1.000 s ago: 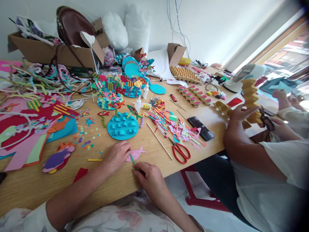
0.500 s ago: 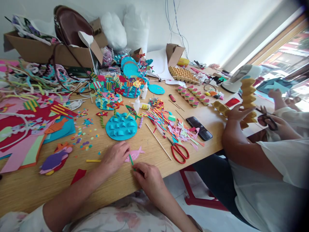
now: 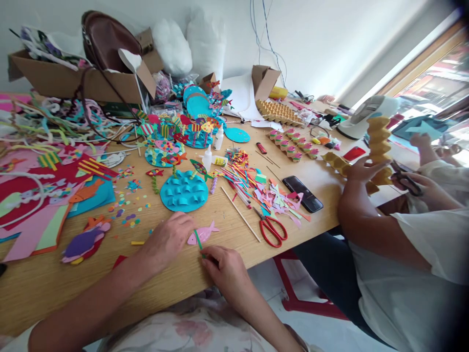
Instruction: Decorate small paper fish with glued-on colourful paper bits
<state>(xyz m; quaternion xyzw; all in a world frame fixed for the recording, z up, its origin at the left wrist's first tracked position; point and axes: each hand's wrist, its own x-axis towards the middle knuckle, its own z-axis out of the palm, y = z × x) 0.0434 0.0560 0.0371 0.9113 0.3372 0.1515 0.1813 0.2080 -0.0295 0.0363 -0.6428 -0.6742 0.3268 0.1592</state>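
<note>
A narrow green paper strip [image 3: 198, 238] crosses over a pink paper fish [image 3: 207, 234] lying on the table. My right hand [image 3: 226, 270] pinches the strip's lower end between thumb and finger. At its upper end, the curled fingers of my left hand [image 3: 171, 240] close on the tip, with the contact partly hidden. Just beyond sits a blue oval base [image 3: 184, 191] with raised paper loops. Red-handled scissors [image 3: 273, 230] lie to the right, beside a thin wooden stick [image 3: 241, 215].
Paper scraps [image 3: 280, 198] and a phone [image 3: 302, 194] lie right of centre. Glue bottles [image 3: 207, 159] stand behind the blue base. Stacked paper fish [image 3: 86, 242] are at left. A co-worker's hands [image 3: 361, 171] hold a yellow egg carton [image 3: 379, 142] and scissors on the right.
My left hand has shifted slightly up and left, uncovering the head of the pink fish and more of the green strip. My right hand stays in place.
</note>
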